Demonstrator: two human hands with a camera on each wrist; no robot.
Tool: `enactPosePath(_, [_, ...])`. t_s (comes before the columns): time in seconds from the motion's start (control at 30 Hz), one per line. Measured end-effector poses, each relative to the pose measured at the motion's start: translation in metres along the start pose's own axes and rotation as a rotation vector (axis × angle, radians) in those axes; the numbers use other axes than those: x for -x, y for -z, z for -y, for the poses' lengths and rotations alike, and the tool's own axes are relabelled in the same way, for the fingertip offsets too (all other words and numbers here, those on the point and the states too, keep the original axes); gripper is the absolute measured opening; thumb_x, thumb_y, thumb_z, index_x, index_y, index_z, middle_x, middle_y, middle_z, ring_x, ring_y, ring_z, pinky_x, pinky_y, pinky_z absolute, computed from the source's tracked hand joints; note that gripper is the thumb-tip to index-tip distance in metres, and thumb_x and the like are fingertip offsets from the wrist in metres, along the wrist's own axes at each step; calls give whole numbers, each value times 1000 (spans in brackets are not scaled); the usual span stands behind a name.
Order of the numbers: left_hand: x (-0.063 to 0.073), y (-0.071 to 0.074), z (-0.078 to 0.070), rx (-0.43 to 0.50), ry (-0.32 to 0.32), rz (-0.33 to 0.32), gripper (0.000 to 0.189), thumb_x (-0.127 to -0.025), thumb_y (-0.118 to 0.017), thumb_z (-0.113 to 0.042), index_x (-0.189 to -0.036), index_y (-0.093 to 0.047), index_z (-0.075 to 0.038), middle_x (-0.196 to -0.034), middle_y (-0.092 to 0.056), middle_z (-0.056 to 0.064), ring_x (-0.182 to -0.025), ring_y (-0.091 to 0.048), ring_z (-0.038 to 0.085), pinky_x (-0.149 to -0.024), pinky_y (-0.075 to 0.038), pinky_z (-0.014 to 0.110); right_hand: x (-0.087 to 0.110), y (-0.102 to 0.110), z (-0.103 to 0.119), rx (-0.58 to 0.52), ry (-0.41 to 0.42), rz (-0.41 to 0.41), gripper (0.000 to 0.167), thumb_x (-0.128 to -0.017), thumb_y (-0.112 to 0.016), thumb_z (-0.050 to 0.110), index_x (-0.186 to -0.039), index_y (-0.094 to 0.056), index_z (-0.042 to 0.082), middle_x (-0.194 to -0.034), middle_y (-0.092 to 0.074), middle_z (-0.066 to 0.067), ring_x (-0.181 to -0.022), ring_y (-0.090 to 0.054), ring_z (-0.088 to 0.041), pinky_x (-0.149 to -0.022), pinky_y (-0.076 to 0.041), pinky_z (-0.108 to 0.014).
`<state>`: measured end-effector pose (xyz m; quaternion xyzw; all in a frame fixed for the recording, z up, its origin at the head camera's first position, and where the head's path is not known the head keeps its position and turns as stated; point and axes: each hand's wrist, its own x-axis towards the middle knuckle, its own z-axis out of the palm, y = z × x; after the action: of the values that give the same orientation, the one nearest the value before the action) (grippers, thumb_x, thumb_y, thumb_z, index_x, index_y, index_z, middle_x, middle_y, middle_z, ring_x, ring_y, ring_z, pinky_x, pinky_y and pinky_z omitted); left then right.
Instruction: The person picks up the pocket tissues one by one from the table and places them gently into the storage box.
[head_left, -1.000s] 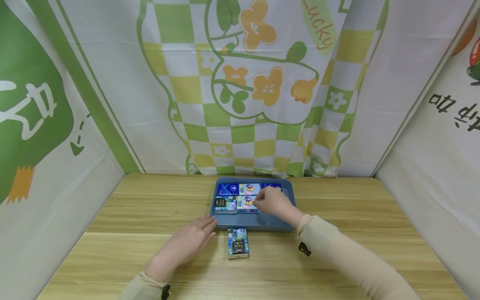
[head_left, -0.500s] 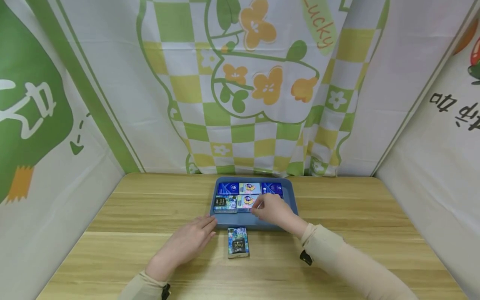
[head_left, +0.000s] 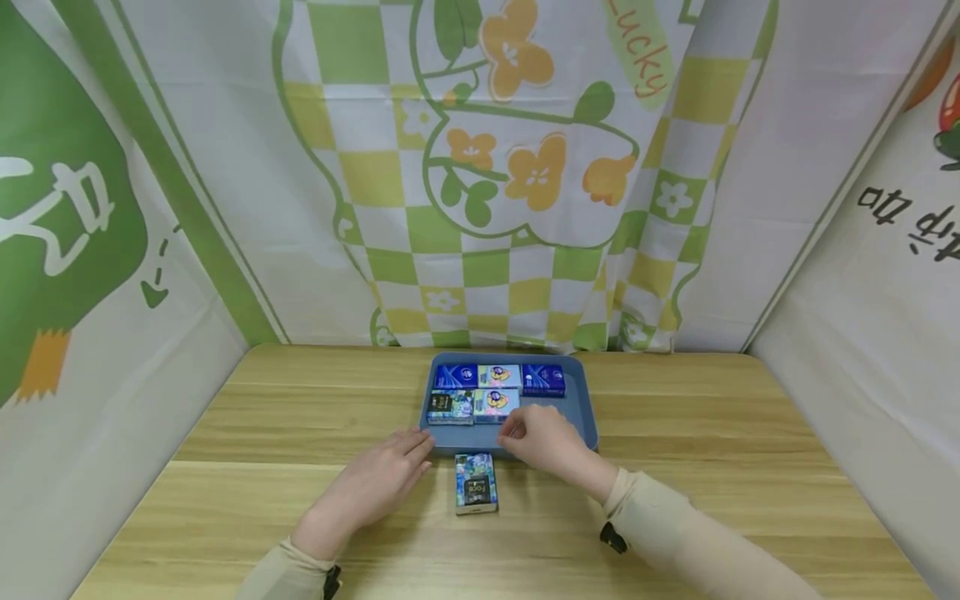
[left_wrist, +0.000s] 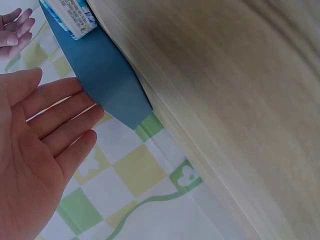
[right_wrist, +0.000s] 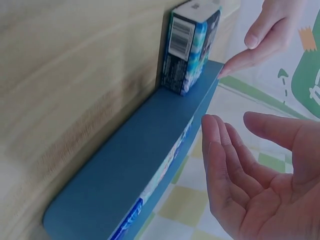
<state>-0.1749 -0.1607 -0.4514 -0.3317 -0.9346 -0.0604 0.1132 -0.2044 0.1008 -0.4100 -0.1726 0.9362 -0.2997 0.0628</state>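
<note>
A blue tray [head_left: 579, 417] lies on the table with several tissue packs in it. Along its back row are a dark blue pack [head_left: 455, 377], a cartoon-print pack [head_left: 498, 377] and another dark blue pack [head_left: 543, 380]. In front of these sit a floral pack with a black label [head_left: 450, 407] and a second cartoon-print pack [head_left: 496, 404]. My left hand [head_left: 375, 479] touches the tray's front left corner with straight fingertips. My right hand [head_left: 551, 440] hovers over the tray's front right part, fingers loosely bent, holding nothing; the right wrist view shows its bare palm [right_wrist: 270, 195].
Another floral tissue pack [head_left: 476, 483] lies on the wooden table [head_left: 300, 417] just in front of the tray. A printed curtain [head_left: 495, 275] hangs behind the table's back edge, and white printed cloth walls stand at both sides.
My right hand has drawn back toward me from the front-row cartoon-print pack, uncovering the right dark blue pack. My left hand stays at the tray corner.
</note>
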Motion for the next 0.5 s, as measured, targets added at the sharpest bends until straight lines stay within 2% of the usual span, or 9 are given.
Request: enactPosePath(0.5, [0, 0, -1, -5, 0, -2, 39, -96, -54, -23, -125, -58, 2, -131, -57, 20, -121, -54, 35, -106, -44, 48, 10, -18, 0, -32, 5, 38, 8, -82, -73, 22, -84, -70, 14, -73, -67, 5, -62, -58, -5, -52, -49, -19])
